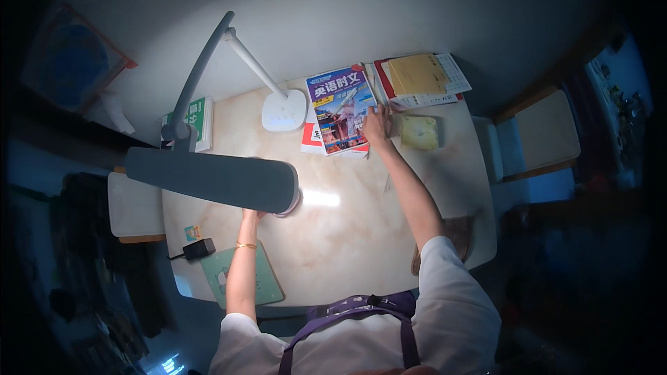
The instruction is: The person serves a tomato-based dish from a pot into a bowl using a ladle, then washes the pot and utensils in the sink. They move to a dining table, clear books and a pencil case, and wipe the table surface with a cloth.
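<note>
My right hand is at the right edge of a colorful magazine, its fingers touching the cover side. Whether they grip it is not clear. The magazine lies tilted over a red and white book by the wall. My left hand is mostly hidden under the grey head of a desk lamp. A pinkish rounded rim shows beside that hand, below the lamp head; what it belongs to is hidden. The lamp's white base stands left of the magazine.
Right of the magazine are a stack of books and papers and a yellow-green packet. Green-covered books stand at the left. A green mat, a black power adapter and a brown object lie near the marble-patterned table's front. Chairs flank it.
</note>
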A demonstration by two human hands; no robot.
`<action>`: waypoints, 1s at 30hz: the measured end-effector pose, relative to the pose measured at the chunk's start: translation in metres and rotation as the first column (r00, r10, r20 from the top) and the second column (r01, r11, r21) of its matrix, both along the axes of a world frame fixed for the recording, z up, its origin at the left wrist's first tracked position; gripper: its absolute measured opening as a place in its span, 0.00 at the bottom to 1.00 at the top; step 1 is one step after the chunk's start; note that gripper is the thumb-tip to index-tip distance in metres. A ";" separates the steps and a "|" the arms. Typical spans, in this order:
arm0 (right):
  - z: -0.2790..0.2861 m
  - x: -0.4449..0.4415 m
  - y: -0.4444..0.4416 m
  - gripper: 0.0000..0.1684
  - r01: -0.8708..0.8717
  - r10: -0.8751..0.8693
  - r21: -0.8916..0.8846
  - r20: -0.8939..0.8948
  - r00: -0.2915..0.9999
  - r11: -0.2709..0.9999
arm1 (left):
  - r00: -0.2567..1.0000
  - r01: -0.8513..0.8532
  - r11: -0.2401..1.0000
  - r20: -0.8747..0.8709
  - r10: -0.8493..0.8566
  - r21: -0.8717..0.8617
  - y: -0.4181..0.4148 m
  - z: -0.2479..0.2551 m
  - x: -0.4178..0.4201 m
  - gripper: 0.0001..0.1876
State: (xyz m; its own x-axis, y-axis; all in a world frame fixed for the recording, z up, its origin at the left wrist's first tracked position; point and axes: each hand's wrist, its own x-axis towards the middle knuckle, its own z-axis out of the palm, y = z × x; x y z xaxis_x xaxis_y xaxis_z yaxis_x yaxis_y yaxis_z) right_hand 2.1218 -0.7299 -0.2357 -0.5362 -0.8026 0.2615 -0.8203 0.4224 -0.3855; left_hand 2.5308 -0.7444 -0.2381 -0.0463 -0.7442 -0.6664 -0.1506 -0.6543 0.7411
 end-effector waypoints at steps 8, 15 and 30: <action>-0.040 -0.004 -0.072 0.18 -0.454 0.452 0.120 -0.476 0.754 0.883 | 0.998 -0.067 0.993 -0.024 0.065 -0.097 0.010 -0.003 -0.011 0.36; -0.018 0.029 -0.016 0.14 -0.557 0.567 0.113 -0.099 0.818 0.823 | 0.990 -0.088 0.979 0.095 0.107 -0.183 0.001 -0.014 -0.015 0.39; 0.013 0.272 0.094 0.16 -0.705 0.742 -0.249 0.105 0.662 0.664 | 0.843 0.196 0.964 0.533 -0.072 -0.181 -0.056 -0.015 -0.023 0.47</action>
State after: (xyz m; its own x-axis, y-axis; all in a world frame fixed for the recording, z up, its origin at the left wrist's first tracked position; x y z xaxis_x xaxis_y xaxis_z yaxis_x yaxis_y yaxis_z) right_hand 2.3942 -0.6355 -0.2226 0.1442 -0.9071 0.3955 -0.7427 -0.3633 -0.5625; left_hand 2.5079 -0.8003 -0.2529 0.1482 -0.8851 -0.4412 -0.6262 -0.4293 0.6509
